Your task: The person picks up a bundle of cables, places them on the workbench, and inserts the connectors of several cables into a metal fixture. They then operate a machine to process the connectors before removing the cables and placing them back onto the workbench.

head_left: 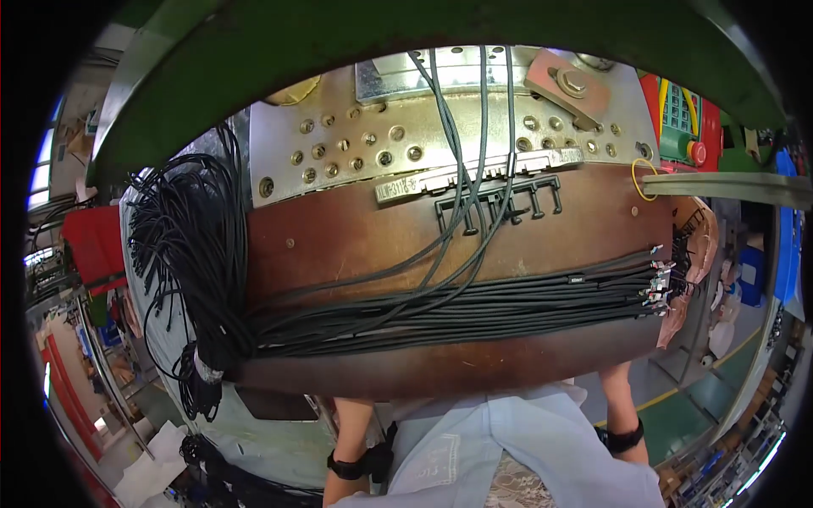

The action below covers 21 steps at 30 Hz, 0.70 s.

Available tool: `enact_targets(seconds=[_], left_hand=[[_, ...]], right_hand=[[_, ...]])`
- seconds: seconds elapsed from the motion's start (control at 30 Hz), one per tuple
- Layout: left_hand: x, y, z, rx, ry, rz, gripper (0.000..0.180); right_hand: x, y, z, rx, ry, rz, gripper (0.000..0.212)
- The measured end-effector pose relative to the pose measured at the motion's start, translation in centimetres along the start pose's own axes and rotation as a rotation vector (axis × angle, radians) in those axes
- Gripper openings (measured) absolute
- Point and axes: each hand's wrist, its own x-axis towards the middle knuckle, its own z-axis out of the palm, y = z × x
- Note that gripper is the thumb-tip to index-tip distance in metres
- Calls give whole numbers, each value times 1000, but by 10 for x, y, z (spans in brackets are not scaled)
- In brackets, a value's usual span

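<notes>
Black cables (440,320) lie across the near part of the brown tabletop (339,233), their long axis running left to right and their connector ends (659,289) pointing right, while both hands are hidden at the near edge, so I cannot tell whether they are spread or pinching anything.

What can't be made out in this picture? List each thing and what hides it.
All in the head view:
1. Fingers of both hands: hidden by the near edge of the flat reddish-brown board.
2. Upper ends of the thin black cables running upward: covered by the curved dark-green frame.
3. Fine details of the small whitish connectors at right: too small.
</notes>
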Motion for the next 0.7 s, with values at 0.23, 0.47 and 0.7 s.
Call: enact_targets(seconds=[0.23, 0.47, 0.7], left_hand=[[20, 40, -42, 199, -40, 250, 24], [25, 35, -30, -93, 134, 245, 21], [24, 35, -37, 190, 62, 448, 24]], right_hand=[[11, 7, 6, -58, 22, -80, 31], [28, -21, -2, 39, 76, -76, 29], [33, -78, -45, -314, 56, -147, 33]])
